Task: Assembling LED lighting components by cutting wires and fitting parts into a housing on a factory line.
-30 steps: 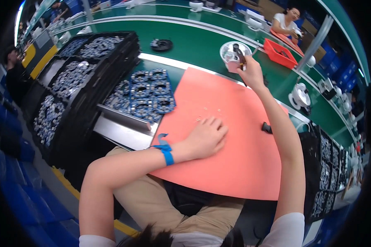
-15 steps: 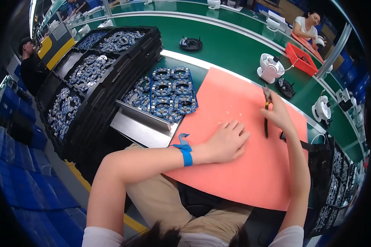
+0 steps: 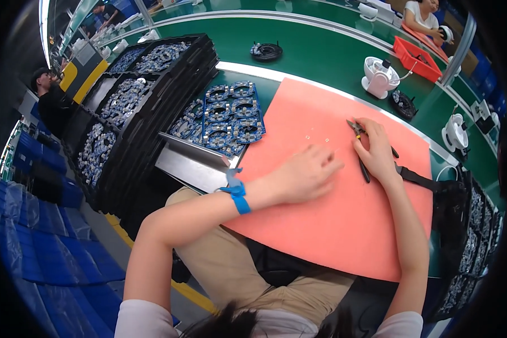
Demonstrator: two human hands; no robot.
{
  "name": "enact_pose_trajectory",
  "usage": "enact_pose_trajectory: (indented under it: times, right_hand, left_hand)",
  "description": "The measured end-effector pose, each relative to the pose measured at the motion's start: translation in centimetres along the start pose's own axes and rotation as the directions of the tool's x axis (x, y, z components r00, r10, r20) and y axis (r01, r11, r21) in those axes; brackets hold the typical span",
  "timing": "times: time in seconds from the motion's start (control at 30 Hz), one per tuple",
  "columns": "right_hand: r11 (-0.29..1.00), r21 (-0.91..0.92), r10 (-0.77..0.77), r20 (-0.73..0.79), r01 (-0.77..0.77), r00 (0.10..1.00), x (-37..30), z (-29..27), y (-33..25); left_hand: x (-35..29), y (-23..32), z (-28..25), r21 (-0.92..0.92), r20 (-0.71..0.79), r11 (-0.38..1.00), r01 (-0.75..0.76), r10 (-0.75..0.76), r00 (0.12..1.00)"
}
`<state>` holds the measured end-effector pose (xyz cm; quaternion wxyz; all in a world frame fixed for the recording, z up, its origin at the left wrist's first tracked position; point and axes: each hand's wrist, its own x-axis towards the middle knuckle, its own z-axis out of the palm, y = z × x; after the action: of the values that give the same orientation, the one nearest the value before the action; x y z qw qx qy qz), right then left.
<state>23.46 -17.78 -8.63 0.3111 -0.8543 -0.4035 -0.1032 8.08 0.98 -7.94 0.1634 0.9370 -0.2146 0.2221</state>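
Note:
My left hand [image 3: 307,176] hovers over or rests on the salmon-pink mat [image 3: 315,236], its fingers bent and smeared by motion; whether anything is between them I cannot make out. A blue strap [image 3: 239,198] circles that wrist. My right hand [image 3: 379,155] is closed round a pair of side cutters [image 3: 365,170] with black handles and a yellow mark near the joint. Their jaws point away and to the left, low over the mat. Just beyond my left hand lie tiny pale pieces [image 3: 327,140] on the mat.
Left of the mat, a blue circuit board panel [image 3: 232,115] lies on loose boards in a metal tray [image 3: 191,168]. Tall black trays [image 3: 169,84] of boards stand further left. White rounded housings [image 3: 380,79] and a red bin [image 3: 416,59] sit on the green conveyor [image 3: 315,50]. Other people work beyond.
My left hand has drawn slightly back and left, its fingers curling in. My right hand has lowered the side cutters toward the mat and turned them leftward. The view has shifted a little.

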Motion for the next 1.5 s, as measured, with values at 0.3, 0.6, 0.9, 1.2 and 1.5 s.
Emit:
enact_pose_trajectory:
  times: [0.3,0.6,0.9,1.2,1.5]
  right_hand:
    - [1.000,-0.022,-0.021,-0.047,0.020,0.999,0.0,0.1,0.4]
    - [1.000,0.022,0.011,-0.044,-0.010,0.999,-0.1,0.3,0.2]
    - [1.000,0.012,0.013,-0.038,-0.012,0.999,0.3,0.3,-0.4]
    - [0.997,0.067,0.040,-0.028,-0.038,0.999,0.3,0.4,0.1]
    - [0.964,-0.015,-0.257,-0.327,0.267,0.909,0.9,-1.0,-3.5]
  left_hand:
    - [-4.7,-12.7,-12.4,0.544,-0.326,0.445,0.711,-0.669,0.668]
    - [-6.9,-14.5,-13.3,0.161,-0.040,0.474,0.865,-0.873,0.486]
    - [-6.5,-15.1,-11.8,-0.091,-0.213,0.539,0.838,-0.832,0.512]
    - [-2.7,-11.6,-12.1,-0.940,0.121,0.066,0.335,-0.853,0.507]
    - [-1.7,-5.7,-10.1,-0.953,0.256,-0.293,0.072,-0.662,0.704]
